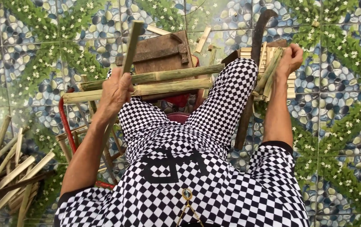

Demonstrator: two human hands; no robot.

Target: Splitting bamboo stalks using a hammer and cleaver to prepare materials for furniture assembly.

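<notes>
Person sits low in black & white checked clothes, knees up, w/ a pebble-and-flower patterned tile floor (340, 126) all round. Left hand (115, 94) is closed round a split bamboo strip (131, 46), holding it upright & a bit tilted, top end pointing away from the body. Right hand (289, 59) is fisted over a small bundle of bamboo slats (268, 73), gripped near their upper ends; slats hang down beside the right knee. Just behind that hand sits a stack of cut bamboo pieces (247, 52) on a board, and a long dark curved blade (258, 38) runs past it, handle end dropping btwn leg & right forearm. Two long green bamboo poles (163, 82) lie crosswise over a worn wooden block (161, 52) in front of the knees, approx level w/ the left hand. Far left on the floor, a loose pile of bamboo offcuts (12, 172). A red metal frame (65, 122) shows under the left arm
</notes>
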